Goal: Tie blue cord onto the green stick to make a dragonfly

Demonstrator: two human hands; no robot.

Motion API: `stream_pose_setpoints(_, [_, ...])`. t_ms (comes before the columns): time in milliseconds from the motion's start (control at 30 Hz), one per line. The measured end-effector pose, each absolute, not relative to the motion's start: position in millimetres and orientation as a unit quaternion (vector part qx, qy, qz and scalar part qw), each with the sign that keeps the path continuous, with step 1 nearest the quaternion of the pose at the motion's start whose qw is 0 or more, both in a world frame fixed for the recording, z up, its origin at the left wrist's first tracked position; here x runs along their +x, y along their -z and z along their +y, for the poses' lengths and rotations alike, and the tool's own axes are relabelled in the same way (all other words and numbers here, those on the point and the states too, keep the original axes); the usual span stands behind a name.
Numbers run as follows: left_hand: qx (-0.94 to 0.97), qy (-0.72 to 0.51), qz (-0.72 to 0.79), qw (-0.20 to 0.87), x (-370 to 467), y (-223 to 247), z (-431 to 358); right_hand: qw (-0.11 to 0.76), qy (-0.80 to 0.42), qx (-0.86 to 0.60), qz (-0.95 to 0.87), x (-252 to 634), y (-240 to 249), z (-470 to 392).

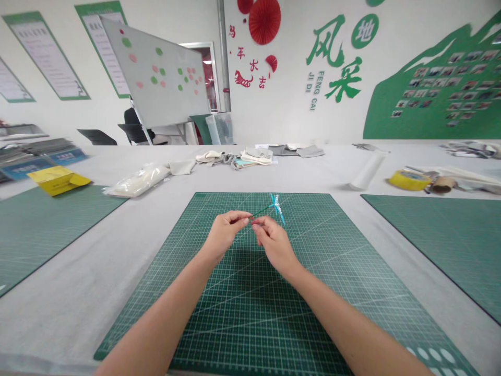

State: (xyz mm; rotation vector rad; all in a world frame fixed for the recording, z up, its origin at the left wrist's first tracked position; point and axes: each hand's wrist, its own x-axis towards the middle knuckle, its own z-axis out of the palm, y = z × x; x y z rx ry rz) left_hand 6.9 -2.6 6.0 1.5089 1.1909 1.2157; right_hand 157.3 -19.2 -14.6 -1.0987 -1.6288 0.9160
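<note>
Mat (321, 235): the green one in front of you, your landmark.
Left hand (227, 230): over the mat's far half, thumb and fingers pinching the stem.
Right hand (274, 240): over the mat's far half, fingers curled beside the stem's lower end; whether they pinch anything, I cannot tell.
Flower (277, 204): blue and white, over the mat's far part.
Stem (260, 211): you seem to be working its lower end; next calls for a steady left pinch and fine right fingertip control.
</note>
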Motion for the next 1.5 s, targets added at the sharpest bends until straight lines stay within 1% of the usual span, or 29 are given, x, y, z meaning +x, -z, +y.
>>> stream_pose_setpoints(267, [0.586, -0.489, 0.481, 0.43, 7.3, -5.3, -2.6, 0.446, -0.307, -0.443, -0.715, 158.8, 15.5, -19.0])
stream_pose_setpoints(433, [0.592, -0.483, 0.489, 0.42, 7.8, -4.7, -2.9, 0.39, -0.227, -0.474, -0.756, 161.6, 13.2, -21.8])
stream_pose_setpoints(533, [0.614, -0.474, 0.495, 0.393, 6.9, -3.2, -2.2, 0.355, -0.172, -0.489, -0.778, 162.9, 10.4, -24.2])
stream_pose_setpoints(600, [0.638, -0.461, 0.507, 0.35, 5.7, -2.4, -1.3, 0.334, -0.13, -0.499, -0.789, 163.5, 8.4, -25.5])
stream_pose_setpoints(867, [0.701, -0.393, 0.583, 0.121, 1.9, -3.4, -4.5, 0.244, 0.078, -0.519, -0.815, 162.2, 2.1, -31.7])
stream_pose_setpoints(933, [0.717, -0.374, 0.585, 0.061, 2.3, -3.7, -7.6, 0.252, 0.126, -0.511, -0.812, 162.8, 1.1, -32.9])
stream_pose_setpoints(1067, [0.758, -0.333, 0.559, -0.049, 4.7, -5.6, -13.7, 0.315, 0.185, -0.48, -0.797, 170.0, -1.9, -31.3])
stream_pose_setpoints(1167, [0.788, -0.3, 0.528, -0.104, 6.1, -9.1, -16.4, 0.368, 0.175, -0.471, -0.783, 179.5, -5.0, -25.8])
stream_pose_setpoints(1333, [0.833, -0.254, 0.472, -0.138, 4.0, -17.0, -17.6, 0.456, 0.054, -0.462, -0.759, 194.0, -10.8, -14.5])
stream_pose_setpoints(1400, [0.849, -0.241, 0.451, -0.134, 2.4, -19.6, -17.3, 0.467, -0.002, -0.462, -0.754, 198.3, -13.9, -11.2])
stream_pose_setpoints(1500, [0.866, -0.236, 0.428, -0.101, 0.5, -22.3, -16.3, 0.453, -0.083, -0.469, -0.754, 205.2, -19.0, -6.7])
